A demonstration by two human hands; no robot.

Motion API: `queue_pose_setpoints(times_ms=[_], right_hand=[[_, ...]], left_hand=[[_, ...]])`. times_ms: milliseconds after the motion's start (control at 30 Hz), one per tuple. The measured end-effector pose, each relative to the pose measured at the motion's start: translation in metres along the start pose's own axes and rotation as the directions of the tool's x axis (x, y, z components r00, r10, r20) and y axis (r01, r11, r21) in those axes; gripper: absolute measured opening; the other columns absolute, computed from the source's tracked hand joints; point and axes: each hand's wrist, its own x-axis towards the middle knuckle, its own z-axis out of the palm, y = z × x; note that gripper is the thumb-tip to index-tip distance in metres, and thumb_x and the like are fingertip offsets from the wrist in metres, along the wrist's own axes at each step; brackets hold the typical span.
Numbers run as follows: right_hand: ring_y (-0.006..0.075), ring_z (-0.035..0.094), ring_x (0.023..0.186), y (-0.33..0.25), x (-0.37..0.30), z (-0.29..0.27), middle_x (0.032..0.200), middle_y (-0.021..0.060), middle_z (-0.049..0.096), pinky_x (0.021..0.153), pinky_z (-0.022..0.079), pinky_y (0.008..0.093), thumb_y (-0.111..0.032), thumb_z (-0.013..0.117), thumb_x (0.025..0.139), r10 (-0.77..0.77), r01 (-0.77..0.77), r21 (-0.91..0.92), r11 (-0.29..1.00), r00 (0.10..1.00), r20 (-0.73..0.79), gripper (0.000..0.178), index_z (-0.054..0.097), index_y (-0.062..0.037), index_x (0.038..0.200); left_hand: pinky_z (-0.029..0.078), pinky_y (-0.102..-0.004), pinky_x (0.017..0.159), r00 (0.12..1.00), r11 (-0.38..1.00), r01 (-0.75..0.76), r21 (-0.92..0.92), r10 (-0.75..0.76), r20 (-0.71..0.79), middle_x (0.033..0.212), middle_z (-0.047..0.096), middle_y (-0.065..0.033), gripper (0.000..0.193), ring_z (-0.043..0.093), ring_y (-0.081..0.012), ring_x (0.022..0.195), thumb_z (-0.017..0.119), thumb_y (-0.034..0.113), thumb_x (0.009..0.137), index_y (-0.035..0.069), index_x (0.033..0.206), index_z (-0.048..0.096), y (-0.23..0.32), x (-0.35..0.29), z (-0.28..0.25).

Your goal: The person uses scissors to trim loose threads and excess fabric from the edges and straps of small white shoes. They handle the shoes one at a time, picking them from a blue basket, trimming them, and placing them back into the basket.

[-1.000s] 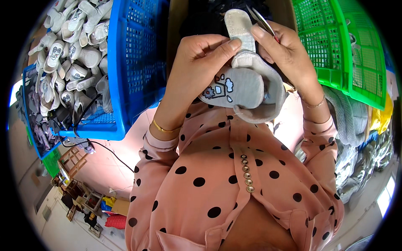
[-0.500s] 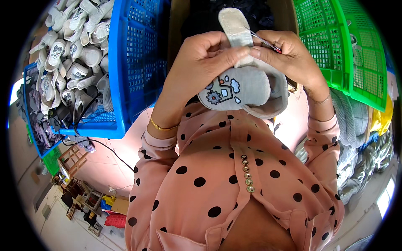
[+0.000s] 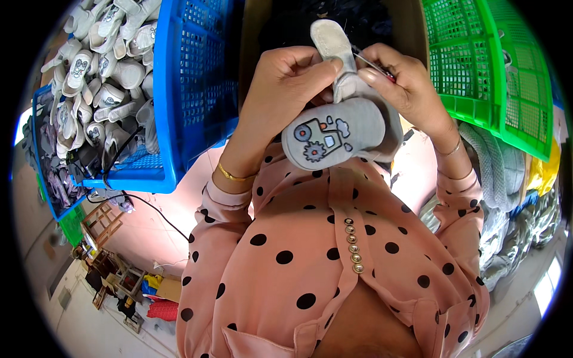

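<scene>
Pinched between the thumb and fingers of my left hand [image 3: 289, 80] is a small pale grey fabric shoe [image 3: 364, 119]. Its front carries an embroidered vehicle and cloud picture. The shoe's wide tab [image 3: 330, 40] sticks up above my left thumb, its lighter underside showing. My right hand [image 3: 412, 83] is closed around thread snips [image 3: 373, 61], thin and metallic with a red part at the grip. Their tip points toward the tab's edge; whether it touches cannot be made out. My right thumb is beside the shoe's rear, which is partly hidden behind the front.
A blue plastic crate [image 3: 170, 119] full of similar pale shoes [image 3: 107, 77] stands at the left. Beyond my hands is a box [image 3: 418, 18] with dark material inside. Green crates [image 3: 477, 59] rise at the right. A black cable [image 3: 155, 209] runs below the blue crate.
The shoe has tilted, so its embroidered front faces up more and its opening shows less. The tab has dropped slightly. My left thumb has shifted left and up along it.
</scene>
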Motion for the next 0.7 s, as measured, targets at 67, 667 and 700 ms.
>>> queue_pose_setpoints(times_ms=[67,667,700], right_hand=[[0.0278,0.066,0.067,-0.008,-0.005,-0.006,0.073,0.0102,0.065,0.056,0.049,0.0337,-0.039,0.069,0.084,-0.021,0.012,-0.155,0.988,0.998,-0.059,0.036,0.058,-0.0064,0.096],[0.0296,0.054,0.05,-0.03,-0.003,-0.018,0.054,0.01,0.05,0.046,0.042,0.0381,-0.051,0.061,0.085,-0.039,0.058,-0.397,0.916,0.998,0.055,0.044,0.053,-0.0089,0.072],[0.0303,0.054,0.05,-0.029,-0.003,-0.018,0.054,0.0104,0.05,0.046,0.042,0.0383,-0.05,0.06,0.086,-0.004,0.024,-0.331,0.943,0.998,0.061,0.045,0.053,-0.0086,0.072]], left_hand=[[0.049,-0.0194,0.052,0.997,1.0,-0.008,0.013,0.009,-0.073,0.065,0.064,-0.0045,0.021,0.061,-0.0066,0.057,0.066,0.014,0.089,-0.003,0.076,0.068,0.0,-0.002,0.0],[0.043,-0.0189,0.046,0.979,0.995,-0.096,-0.041,0.087,-0.185,0.058,0.06,-0.0013,0.027,0.057,-0.0046,0.051,0.066,0.012,0.089,0.0,0.065,0.062,0.014,-0.003,0.011],[0.043,-0.0187,0.046,0.978,0.994,-0.105,-0.041,0.095,-0.183,0.058,0.06,-0.0013,0.027,0.057,-0.0045,0.051,0.066,0.012,0.089,0.0,0.065,0.062,0.012,-0.003,0.012]])
